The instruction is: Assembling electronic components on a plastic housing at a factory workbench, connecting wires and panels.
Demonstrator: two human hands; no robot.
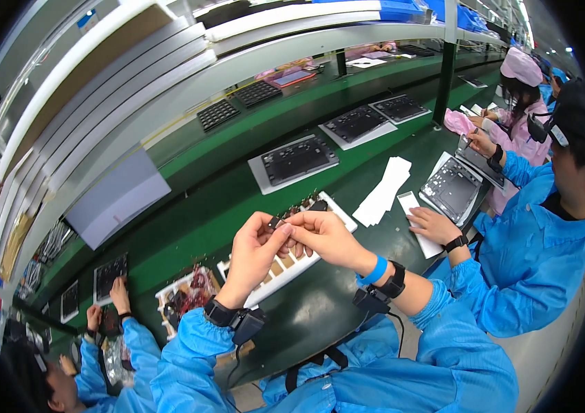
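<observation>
My left hand [257,251] and my right hand [321,237] meet above a white slotted tray [344,215]. Both are closed in a pinch, thumbs and fingertips together. Between them is a small black part [276,222], mostly covered by the fingers, so its exact kind does not show. Beneath the hands, the tray holds small dark pieces with thin leads along its far side. A black oblong piece [318,206] lies there beside my right hand. A second white tray [166,303], filled with red and black wired pieces, stands left of my left wrist.
Black device housings [299,162] lie on white sheets along the green line. White paper strips [383,189] rest at right on the dark green table [320,303]. A co-worker's hand [432,225] works at right; another's hand [120,296] at left. A shelf [272,43] runs above.
</observation>
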